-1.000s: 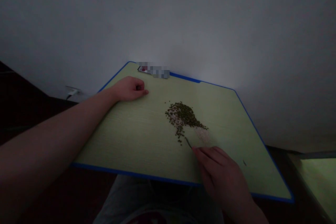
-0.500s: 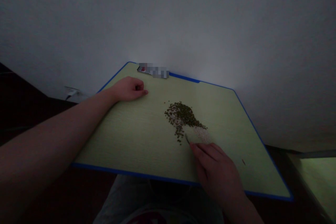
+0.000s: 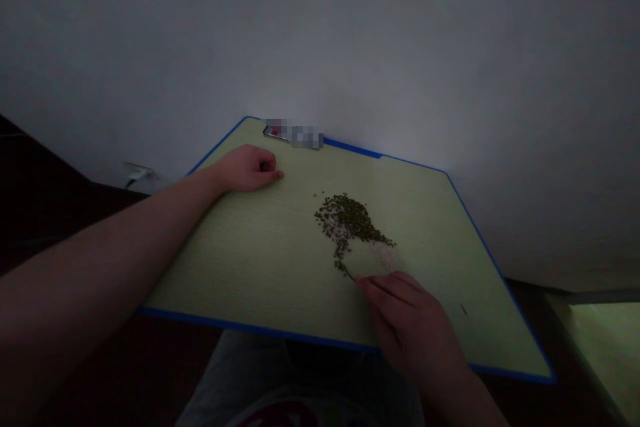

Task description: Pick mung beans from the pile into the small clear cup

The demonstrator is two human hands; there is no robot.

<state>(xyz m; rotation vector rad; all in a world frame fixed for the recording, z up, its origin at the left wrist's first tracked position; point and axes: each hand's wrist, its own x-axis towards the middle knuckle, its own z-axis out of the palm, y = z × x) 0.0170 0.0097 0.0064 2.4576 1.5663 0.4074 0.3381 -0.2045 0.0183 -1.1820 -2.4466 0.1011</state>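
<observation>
My right hand (image 3: pixel 410 323) pinched narrowly on the tweezers (image 3: pixel 349 273), their tip at the lower end of the bean pile (image 3: pixel 347 220). The pile sat mid-desk, well apart from the blue edges of the desk (image 3: pixel 225 267). My left hand (image 3: pixel 247 170) lay curled shut near the far edge.

Look at that: a tapering heap of dark green mung beans (image 3: pixel 350 221) sat on the pale green desktop (image 3: pixel 235 260), pale rice grains (image 3: pixel 384 255) lay just beside it, and a straggling tail of beans ran down to the tip of a thin metal tool (image 3: pixel 349 274).
</observation>
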